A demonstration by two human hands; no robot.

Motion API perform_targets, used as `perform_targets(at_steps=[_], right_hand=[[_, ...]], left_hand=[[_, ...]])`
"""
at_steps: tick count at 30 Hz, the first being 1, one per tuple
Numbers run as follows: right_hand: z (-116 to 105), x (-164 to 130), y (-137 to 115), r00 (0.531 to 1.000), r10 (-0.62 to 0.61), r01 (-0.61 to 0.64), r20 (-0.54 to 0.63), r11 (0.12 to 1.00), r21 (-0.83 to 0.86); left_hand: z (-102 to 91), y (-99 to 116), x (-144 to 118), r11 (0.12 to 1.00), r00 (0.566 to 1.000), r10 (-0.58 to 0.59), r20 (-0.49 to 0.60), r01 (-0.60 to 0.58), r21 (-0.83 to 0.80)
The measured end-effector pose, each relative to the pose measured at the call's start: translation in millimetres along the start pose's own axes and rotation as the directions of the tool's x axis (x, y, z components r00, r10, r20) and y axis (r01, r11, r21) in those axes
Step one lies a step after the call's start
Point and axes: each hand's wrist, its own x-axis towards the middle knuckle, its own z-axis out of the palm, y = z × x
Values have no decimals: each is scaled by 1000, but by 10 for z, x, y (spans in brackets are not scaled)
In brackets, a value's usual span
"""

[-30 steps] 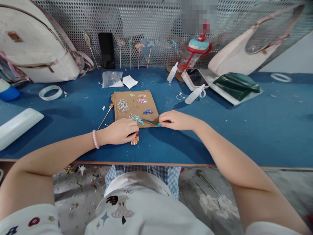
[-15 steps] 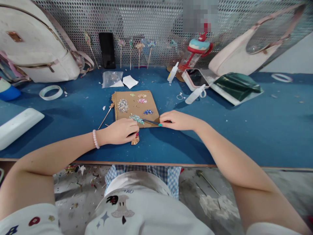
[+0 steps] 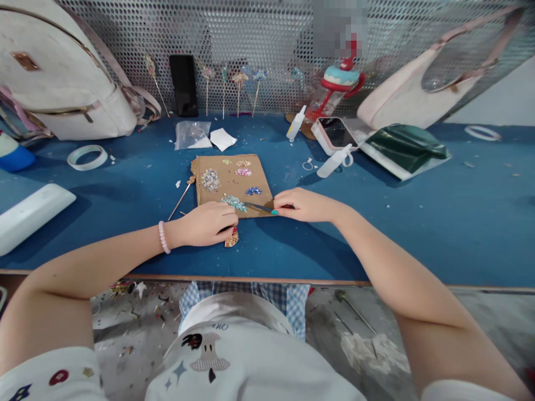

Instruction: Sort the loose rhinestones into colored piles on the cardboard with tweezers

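Observation:
My right hand [image 3: 295, 205] is closed around dark tweezers [image 3: 259, 208], whose tips reach the pile of teal rhinestones [image 3: 234, 202] on a cardboard sheet [image 3: 261, 172]. Below that pile, my left hand [image 3: 211, 223] is closed on a gold fan-shaped ornament [image 3: 231, 239] just past the cardboard's near edge. Part of the ornament is hidden by the fingers. Separate piles of silvery stones [image 3: 210, 180], pink stones [image 3: 243, 172] and blue stones [image 3: 253, 191] lie on the cardboard. A gold-topped hairpin [image 3: 182, 197] leans at the cardboard's left edge.
Behind the cardboard lie a clear plastic bag [image 3: 192, 135] and white paper [image 3: 223, 139]. Glue bottles [image 3: 334, 161] and a pink-cased phone [image 3: 335, 133] are at the right. A tape roll [image 3: 87, 158] lies left. Decorated sticks [image 3: 238, 94] stand along the perforated back panel.
Both hands stay in nearly the same place. The tweezers' tips remain at the teal rhinestones, with only a very slight shift of the right hand.

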Motion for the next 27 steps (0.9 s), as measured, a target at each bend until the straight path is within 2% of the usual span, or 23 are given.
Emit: perform_targets(at_steps=[7, 27], right_hand=[[6, 15, -32, 999, -25, 26, -30, 1000, 5], [-4, 28, -82, 1000, -7, 7, -13, 1000, 2]], left_hand=[[-12, 5, 0, 1000, 1000, -13, 19, 12, 5], [-25, 10, -1, 1000, 1000, -2, 8, 2, -3]])
